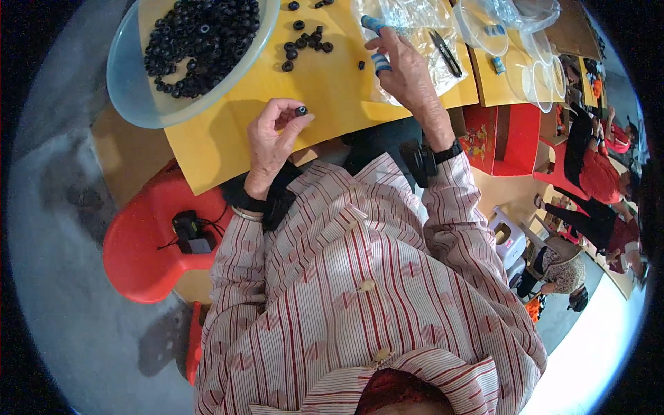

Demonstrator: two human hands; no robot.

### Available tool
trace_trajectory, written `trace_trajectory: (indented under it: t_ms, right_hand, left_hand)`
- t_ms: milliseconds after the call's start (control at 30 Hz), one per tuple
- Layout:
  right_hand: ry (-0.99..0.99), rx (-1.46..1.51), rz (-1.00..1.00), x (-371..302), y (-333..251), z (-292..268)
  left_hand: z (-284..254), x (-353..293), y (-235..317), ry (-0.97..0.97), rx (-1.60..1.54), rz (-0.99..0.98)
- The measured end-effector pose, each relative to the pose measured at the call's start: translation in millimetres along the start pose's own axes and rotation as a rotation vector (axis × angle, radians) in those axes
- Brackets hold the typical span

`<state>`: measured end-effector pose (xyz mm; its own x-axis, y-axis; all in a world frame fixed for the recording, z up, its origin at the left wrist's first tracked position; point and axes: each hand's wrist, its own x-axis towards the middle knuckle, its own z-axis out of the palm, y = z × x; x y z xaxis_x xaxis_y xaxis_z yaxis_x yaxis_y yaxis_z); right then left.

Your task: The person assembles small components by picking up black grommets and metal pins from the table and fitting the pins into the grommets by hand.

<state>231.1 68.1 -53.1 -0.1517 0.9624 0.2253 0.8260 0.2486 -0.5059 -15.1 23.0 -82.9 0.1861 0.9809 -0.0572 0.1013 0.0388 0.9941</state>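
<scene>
I log, from my distant station, one yellow flat-topped counter (221, 138). On it, one wide, translucent, pale-blue plastic bowl (135, 114), bearing a large heap of small black round pieces (197, 41); by my judgement, most of the work is left. One crumpled clear plastic bag (453, 31). One right hand (408, 72), blue-and-white wraps on its fingers, above the bag: grip loosely parted, nothing visible held; contact with the bag I cannot tell. One left hand (274, 131), near the counter's front edge: grip closed, thumb against forefinger. One slim black-handled tool (445, 53), on the bag. One loose cluster of black pieces (291, 54), beside the bowl; whether finished or waiting, I cannot tell. One small black ring-shaped piece (301, 111), pinched in the left hand; handling apparently under way.
</scene>
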Motion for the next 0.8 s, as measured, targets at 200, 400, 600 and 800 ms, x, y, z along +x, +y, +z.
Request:
trace_trajectory:
  t_ms: [200, 400, 600, 800]
  right_hand:
    - [-0.036, -0.057, 0.02, -11.8, -7.8, -12.2]
    - [0.031, 0.058, -0.055, -13.1, -18.7, 3.0]
    - [0.034, -0.077, 0.077, -11.3, -12.1, 12.9]
    - [0.035, -0.141, 0.028, -7.1, -8.8, 22.5]
  left_hand:
    - [0.3, 1.8, -0.6, -0.012, 0.018, 0.032]
    - [1.0, 0.4, -2.6, -0.01, 0.03, 0.028]
    - [0.8, 0.4, -2.9, -0.01, 0.064, 0.037]
    - [2.6, 1.0, -1.8, -0.007, 0.043, 0.054]
